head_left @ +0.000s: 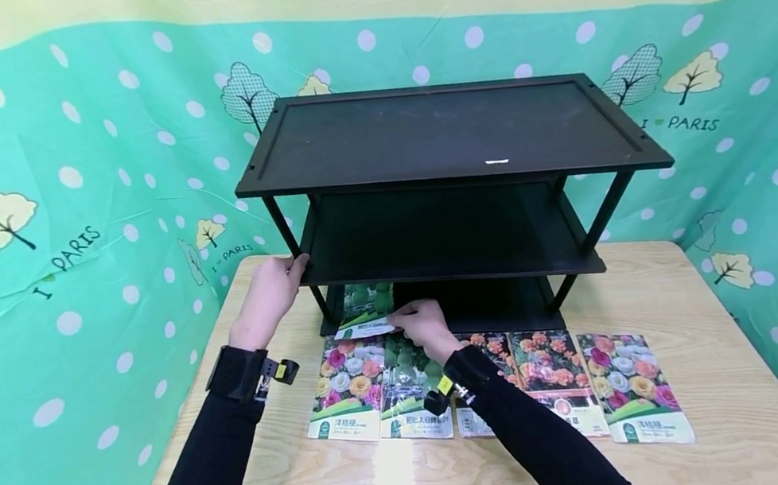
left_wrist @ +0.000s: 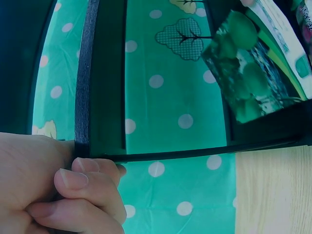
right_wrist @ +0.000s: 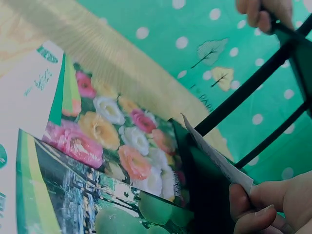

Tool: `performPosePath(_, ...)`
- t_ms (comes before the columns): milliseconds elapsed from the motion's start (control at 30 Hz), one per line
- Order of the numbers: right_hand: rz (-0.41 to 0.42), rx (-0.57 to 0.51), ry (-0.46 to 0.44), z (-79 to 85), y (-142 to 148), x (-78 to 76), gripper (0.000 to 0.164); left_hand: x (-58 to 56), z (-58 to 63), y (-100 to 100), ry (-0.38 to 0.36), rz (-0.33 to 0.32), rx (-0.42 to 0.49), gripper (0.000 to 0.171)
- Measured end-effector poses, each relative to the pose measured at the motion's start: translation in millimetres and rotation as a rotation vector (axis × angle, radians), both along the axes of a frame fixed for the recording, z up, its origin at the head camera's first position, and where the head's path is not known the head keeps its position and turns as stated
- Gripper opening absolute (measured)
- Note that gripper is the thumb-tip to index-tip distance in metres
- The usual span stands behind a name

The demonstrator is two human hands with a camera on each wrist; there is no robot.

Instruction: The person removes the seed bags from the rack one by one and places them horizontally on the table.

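My left hand (head_left: 271,297) grips the left front corner of the middle shelf of a black rack (head_left: 424,230); in the left wrist view its fingers (left_wrist: 92,195) curl around the frame by a post. With thumb and fingers my right hand (head_left: 426,326) pinches the edge of a green seed packet (head_left: 366,309) at the left of the bottom shelf. That packet shows round green fruit and a white label end. In the right wrist view the packet (right_wrist: 219,156) is tilted, seen nearly edge-on, above the dark shelf.
On the wooden table (head_left: 286,478) before the rack lie a flower packet (head_left: 351,383), a green packet (head_left: 414,400), orange-flower packets (head_left: 553,368) and another flower packet (head_left: 635,382) at right. My right forearm partly covers some. A polka-dot cloth (head_left: 102,187) hangs behind.
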State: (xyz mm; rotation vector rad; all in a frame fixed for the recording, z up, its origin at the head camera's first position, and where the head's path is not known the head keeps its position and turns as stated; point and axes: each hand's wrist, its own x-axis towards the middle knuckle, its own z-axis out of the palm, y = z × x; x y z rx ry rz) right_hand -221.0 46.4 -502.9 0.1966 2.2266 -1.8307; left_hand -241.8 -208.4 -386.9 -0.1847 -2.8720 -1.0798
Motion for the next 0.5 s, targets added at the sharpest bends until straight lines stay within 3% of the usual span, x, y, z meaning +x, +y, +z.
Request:
performPosePath(233, 0.011, -0.051, -0.104, 9.1, 8.3, 18.5, 0.019, 0.0, 0.4, -0.9, 0.001, 0.018, -0.020, 0.052)
performPosePath(500, 0.070, -0.095, -0.191, 2.7, 10.1, 61.1, 0.022, 0.1, -0.9, 0.9, 0.029, 0.008, -0.016, 0.051)
